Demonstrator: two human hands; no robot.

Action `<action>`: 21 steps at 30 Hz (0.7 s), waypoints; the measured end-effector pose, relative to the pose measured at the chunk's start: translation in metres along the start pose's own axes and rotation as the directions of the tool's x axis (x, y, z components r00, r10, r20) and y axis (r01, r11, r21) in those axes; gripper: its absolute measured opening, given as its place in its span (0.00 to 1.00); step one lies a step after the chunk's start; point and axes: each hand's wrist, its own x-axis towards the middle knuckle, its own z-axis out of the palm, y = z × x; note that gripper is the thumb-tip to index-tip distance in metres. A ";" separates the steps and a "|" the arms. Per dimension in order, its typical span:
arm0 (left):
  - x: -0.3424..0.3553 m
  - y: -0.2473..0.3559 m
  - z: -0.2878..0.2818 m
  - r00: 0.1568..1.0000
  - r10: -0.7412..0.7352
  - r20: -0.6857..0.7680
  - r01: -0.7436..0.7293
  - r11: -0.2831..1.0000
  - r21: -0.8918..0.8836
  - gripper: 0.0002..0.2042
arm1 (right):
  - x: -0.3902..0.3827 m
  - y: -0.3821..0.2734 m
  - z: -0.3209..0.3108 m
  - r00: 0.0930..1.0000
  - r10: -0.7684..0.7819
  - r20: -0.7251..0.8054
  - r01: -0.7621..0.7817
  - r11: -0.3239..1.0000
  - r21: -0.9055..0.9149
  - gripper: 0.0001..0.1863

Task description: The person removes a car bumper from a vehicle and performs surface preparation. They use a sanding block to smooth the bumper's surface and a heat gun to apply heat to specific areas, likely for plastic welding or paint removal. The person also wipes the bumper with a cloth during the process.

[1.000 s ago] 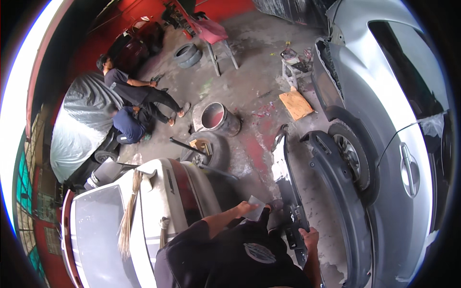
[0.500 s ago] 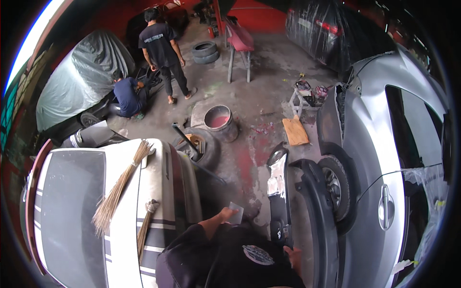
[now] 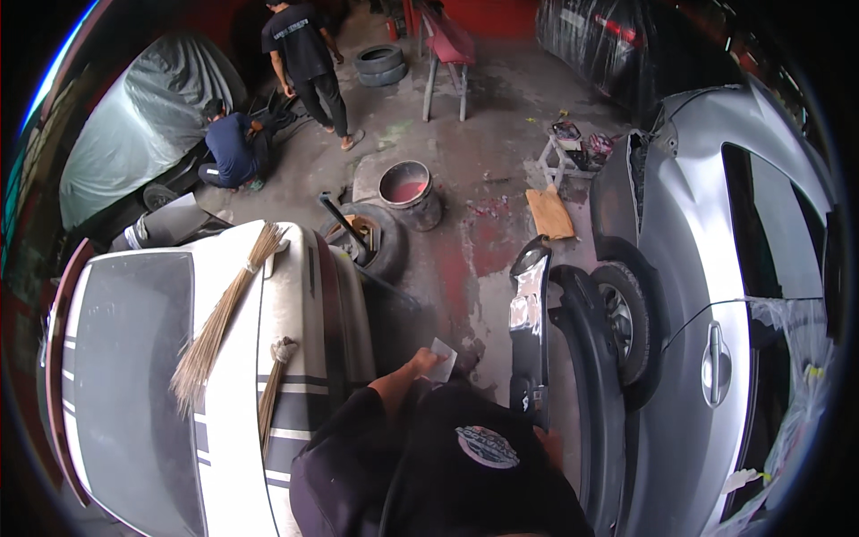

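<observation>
Pinching the pale sheet [image 3: 442,362] by its left side, low centre of the frame, the left hand's [image 3: 422,363] fingers could let it slip if they slacken. Right of there, the right hand [image 3: 551,443] meets the panel's [image 3: 529,353] near end, its finger state impossible to tell; a careless nudge could scrape the panel against the bumper [image 3: 599,394].

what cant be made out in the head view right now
Head view:
right hand: grip mostly hidden by black shirt
black car part: near end behind the shirt
grey sheet: one edge under left hand
standing co-worker: head mostly cut off by top edge
things on stool: too small to identify
</observation>
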 end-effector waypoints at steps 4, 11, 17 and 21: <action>-0.011 -0.002 0.001 0.999 -0.033 -0.020 0.031 0.997 -0.077 0.19 | -0.014 -0.036 -0.016 0.998 0.026 0.057 -0.031 0.996 0.083 0.36; -0.030 0.000 0.015 0.995 -0.032 -0.098 0.022 0.995 -0.101 0.16 | -0.012 -0.001 -0.007 0.999 -0.005 0.033 0.002 0.996 0.087 0.32; -0.037 0.001 0.013 0.996 -0.028 -0.087 0.018 0.994 -0.110 0.17 | -0.012 0.017 0.006 0.997 0.072 0.024 -0.071 0.997 -0.017 0.35; -0.033 -0.007 0.007 0.996 -0.013 -0.084 0.001 0.990 -0.139 0.18 | -0.011 0.022 0.015 0.998 0.068 -0.005 -0.068 0.998 0.008 0.36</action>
